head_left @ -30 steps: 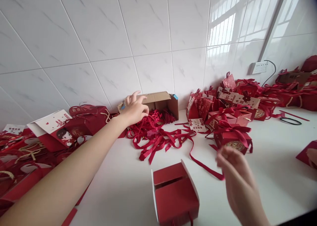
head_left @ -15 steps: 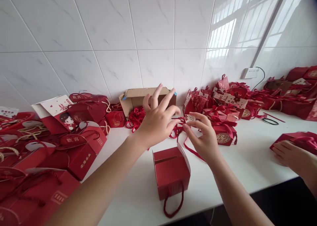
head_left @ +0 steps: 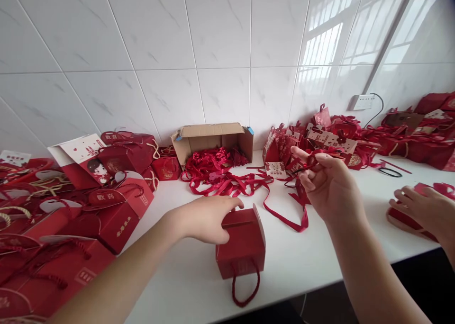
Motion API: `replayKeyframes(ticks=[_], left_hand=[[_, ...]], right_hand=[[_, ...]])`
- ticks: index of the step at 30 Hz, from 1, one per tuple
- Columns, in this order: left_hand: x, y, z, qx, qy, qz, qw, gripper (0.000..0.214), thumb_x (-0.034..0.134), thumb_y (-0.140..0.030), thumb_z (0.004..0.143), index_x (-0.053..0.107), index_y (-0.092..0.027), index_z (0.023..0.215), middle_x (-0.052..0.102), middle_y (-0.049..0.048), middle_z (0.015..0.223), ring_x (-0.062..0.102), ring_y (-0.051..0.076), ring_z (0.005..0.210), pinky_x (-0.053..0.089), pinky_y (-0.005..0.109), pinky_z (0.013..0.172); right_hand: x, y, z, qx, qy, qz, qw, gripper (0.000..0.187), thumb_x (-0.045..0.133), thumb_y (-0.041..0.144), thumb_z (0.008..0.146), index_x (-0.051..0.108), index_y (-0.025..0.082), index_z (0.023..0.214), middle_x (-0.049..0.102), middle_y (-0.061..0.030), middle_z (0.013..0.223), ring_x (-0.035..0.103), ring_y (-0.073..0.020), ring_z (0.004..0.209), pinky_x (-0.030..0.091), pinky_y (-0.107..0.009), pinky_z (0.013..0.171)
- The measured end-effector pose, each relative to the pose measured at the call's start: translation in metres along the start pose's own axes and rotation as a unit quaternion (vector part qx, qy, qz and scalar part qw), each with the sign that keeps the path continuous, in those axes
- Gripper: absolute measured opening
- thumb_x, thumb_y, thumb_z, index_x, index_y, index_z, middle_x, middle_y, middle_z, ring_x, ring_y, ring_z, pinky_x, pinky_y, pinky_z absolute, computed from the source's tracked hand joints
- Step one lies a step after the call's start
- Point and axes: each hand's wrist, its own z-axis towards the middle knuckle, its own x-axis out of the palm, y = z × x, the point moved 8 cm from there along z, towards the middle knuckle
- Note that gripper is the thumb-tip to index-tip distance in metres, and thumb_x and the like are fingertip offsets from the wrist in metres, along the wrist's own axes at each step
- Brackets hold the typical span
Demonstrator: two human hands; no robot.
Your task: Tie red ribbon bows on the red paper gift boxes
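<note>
A small red gift box with a dark red rope handle lies on the white table in front of me, its handle toward me. My left hand grips the box at its left and back edges, thumb near the left side. Farther right, my right hand is raised with its palm partly toward me. Its curled fingers pinch a red ribbon, which hangs down and loops onto the table. The exact hold is partly hidden by the fingers.
An open cardboard box spills red ribbons at the back. Red gift boxes crowd the left; more decorated boxes stand back right. Another person's hand rests on a red box at far right. A black ring-shaped item lies nearby.
My left hand has come down from above the table onto the gift box, which has shifted slightly. My right hand has moved right, and the ribbon's near end is drawn up toward it.
</note>
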Motion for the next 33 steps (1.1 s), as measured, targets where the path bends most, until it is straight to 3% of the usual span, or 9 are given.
replayKeyframes(ticks=[2, 6, 8, 12, 15, 18, 20, 28, 33], left_hand=[[0.001, -0.013, 0.004, 0.0, 0.034, 0.08, 0.996, 0.061, 0.054, -0.014, 0.054, 0.057, -0.024, 0.114, 0.066, 0.0063, 0.086, 0.061, 0.026, 0.068, 0.037, 0.027, 0.047], [-0.004, -0.023, 0.016, -0.012, 0.044, 0.157, 0.987, 0.018, 0.047, -0.013, 0.062, 0.057, -0.019, 0.076, 0.06, 0.0064, 0.071, 0.052, 0.021, 0.055, 0.029, 0.027, 0.042], [-0.008, -0.023, 0.021, 0.006, 0.033, 0.107, 0.994, 0.007, 0.043, -0.016, 0.069, 0.048, -0.02, 0.067, 0.055, 0.0032, 0.067, 0.046, 0.017, 0.052, 0.027, 0.027, 0.043], [-0.017, -0.014, 0.017, 0.038, -0.021, -0.035, 0.998, 0.019, 0.043, -0.023, 0.076, 0.034, -0.02, 0.06, 0.039, -0.0031, 0.058, 0.032, 0.012, 0.05, 0.022, 0.026, 0.045], [-0.02, -0.007, 0.0, 0.022, -0.114, -0.107, 0.987, 0.023, 0.042, -0.025, 0.079, 0.03, -0.02, 0.06, 0.035, -0.0041, 0.057, 0.03, 0.011, 0.052, 0.021, 0.026, 0.047], [-0.014, -0.007, -0.022, 0.008, -0.184, -0.172, 0.968, 0.025, 0.042, -0.028, 0.083, 0.033, -0.02, 0.061, 0.036, -0.0043, 0.059, 0.032, 0.012, 0.055, 0.023, 0.024, 0.049], [-0.004, -0.008, -0.031, 0.013, -0.196, -0.241, 0.951, 0.024, 0.041, -0.031, 0.086, 0.039, -0.02, 0.065, 0.039, -0.0043, 0.062, 0.035, 0.012, 0.057, 0.027, 0.023, 0.05], [0.042, 0.022, -0.028, -0.008, -0.217, -0.472, 0.854, 0.019, 0.044, -0.032, 0.087, 0.049, -0.019, 0.075, 0.046, -0.0038, 0.07, 0.041, 0.013, 0.066, 0.034, 0.022, 0.062], [0.059, 0.031, -0.036, -0.052, -0.25, -0.546, 0.798, 0.02, 0.048, -0.034, 0.085, 0.044, -0.02, 0.07, 0.041, -0.0044, 0.066, 0.04, 0.012, 0.064, 0.034, 0.021, 0.061]], right_hand=[[0.002, 0.003, -0.006, -0.011, 0.002, 0.003, 1.0, 0.007, 0.056, 0.021, 0.079, 0.059, 0.019, 0.073, 0.072, -0.0048, 0.085, 0.066, -0.0115, 0.06, 0.051, -0.019, 0.05], [0.018, 0.005, -0.043, -0.064, 0.036, -0.025, 0.997, 0.007, 0.057, 0.023, 0.084, 0.062, 0.019, 0.082, 0.07, -0.0039, 0.086, 0.069, -0.0178, 0.088, 0.057, -0.023, 0.071], [0.03, -0.002, -0.068, -0.081, 0.062, -0.066, 0.993, 0.008, 0.063, 0.017, 0.081, 0.059, 0.021, 0.087, 0.068, -0.0012, 0.082, 0.07, -0.0169, 0.084, 0.057, -0.023, 0.072], [0.051, -0.027, -0.101, -0.093, 0.136, -0.152, 0.975, 0.026, 0.061, 0.01, 0.08, 0.05, 0.025, 0.098, 0.063, -0.0001, 0.084, 0.067, -0.0142, 0.076, 0.057, -0.027, 0.07], [0.057, -0.039, -0.105, -0.137, 0.184, -0.291, 0.929, 0.029, 0.06, 0.01, 0.079, 0.054, 0.025, 0.104, 0.06, -0.0025, 0.087, 0.062, -0.0134, 0.072, 0.054, -0.026, 0.066], [0.057, -0.044, -0.102, -0.173, 0.225, -0.417, 0.864, 0.01, 0.06, 0.012, 0.077, 0.059, 0.02, 0.083, 0.059, -0.003, 0.08, 0.058, -0.0136, 0.068, 0.049, -0.025, 0.06], [0.054, -0.046, -0.099, -0.166, 0.238, -0.445, 0.847, 0.007, 0.058, 0.014, 0.079, 0.054, 0.02, 0.075, 0.058, -0.0014, 0.072, 0.054, -0.0124, 0.063, 0.045, -0.023, 0.055], [0.047, -0.057, -0.085, 0.003, 0.267, -0.273, 0.924, 0.004, 0.043, 0.02, 0.089, 0.047, 0.02, 0.09, 0.064, -0.0012, 0.072, 0.063, -0.014, 0.064, 0.052, -0.027, 0.06], [0.055, -0.062, -0.085, -0.023, 0.286, -0.364, 0.886, 0.014, 0.048, 0.023, 0.088, 0.06, 0.018, 0.093, 0.068, -0.0044, 0.076, 0.064, -0.0157, 0.069, 0.052, -0.028, 0.063]])
